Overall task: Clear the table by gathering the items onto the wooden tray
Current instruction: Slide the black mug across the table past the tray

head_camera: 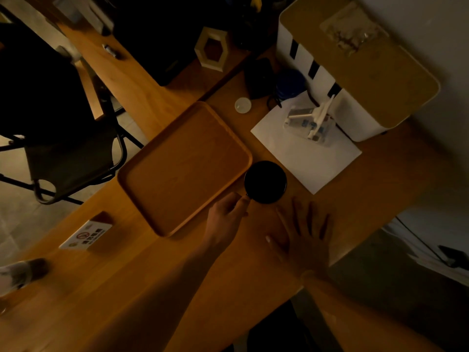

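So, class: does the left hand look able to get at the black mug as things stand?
Probably yes. The left hand already has its fingertips at the near edge of the black mug, and nothing lies between them on the table.

The tray (185, 168) is orange-brown wood. The mug (265, 181) at its 3 o'clock is black. The paper (307, 153) is white. The box (355, 72) is white with a tan lid.

Rectangular wooden tray (185, 168) with rounded corners and low rim, lying flat and bare on the table. Round black mug (265, 181) upright just beside its corner. Small pale round lid (243, 105) nearby.
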`<state>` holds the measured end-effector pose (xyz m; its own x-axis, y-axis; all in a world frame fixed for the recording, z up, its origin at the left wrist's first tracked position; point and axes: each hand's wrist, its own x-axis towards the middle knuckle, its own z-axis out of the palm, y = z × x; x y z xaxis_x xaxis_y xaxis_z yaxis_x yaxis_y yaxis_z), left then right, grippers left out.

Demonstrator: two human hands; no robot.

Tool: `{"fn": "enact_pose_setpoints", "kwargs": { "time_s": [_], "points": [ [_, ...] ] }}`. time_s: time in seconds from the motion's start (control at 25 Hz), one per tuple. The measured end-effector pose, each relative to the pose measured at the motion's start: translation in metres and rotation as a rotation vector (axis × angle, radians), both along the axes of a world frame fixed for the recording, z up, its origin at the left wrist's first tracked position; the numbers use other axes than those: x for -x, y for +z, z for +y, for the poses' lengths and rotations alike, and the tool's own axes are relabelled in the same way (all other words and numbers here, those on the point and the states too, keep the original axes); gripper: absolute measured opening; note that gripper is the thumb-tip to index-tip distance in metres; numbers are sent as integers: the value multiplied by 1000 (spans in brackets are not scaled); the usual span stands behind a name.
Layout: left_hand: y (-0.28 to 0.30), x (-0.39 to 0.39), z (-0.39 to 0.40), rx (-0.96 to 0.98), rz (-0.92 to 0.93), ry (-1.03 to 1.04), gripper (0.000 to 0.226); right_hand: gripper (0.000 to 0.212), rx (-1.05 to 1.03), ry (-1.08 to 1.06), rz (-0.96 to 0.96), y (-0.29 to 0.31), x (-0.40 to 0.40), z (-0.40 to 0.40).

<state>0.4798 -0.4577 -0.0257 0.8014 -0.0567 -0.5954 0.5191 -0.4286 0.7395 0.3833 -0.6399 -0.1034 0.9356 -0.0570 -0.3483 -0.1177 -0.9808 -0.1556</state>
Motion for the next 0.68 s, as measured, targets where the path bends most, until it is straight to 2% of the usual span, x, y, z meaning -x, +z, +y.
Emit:
{"fn": "enact_pose_setpoints", "kwargs": {
  "time_s": [0.68],
  "points": [
    [-13, -1, -11, 2, -44, 29, 21, 84, 18, 3, -49, -11, 3, -1]
  ]
}}
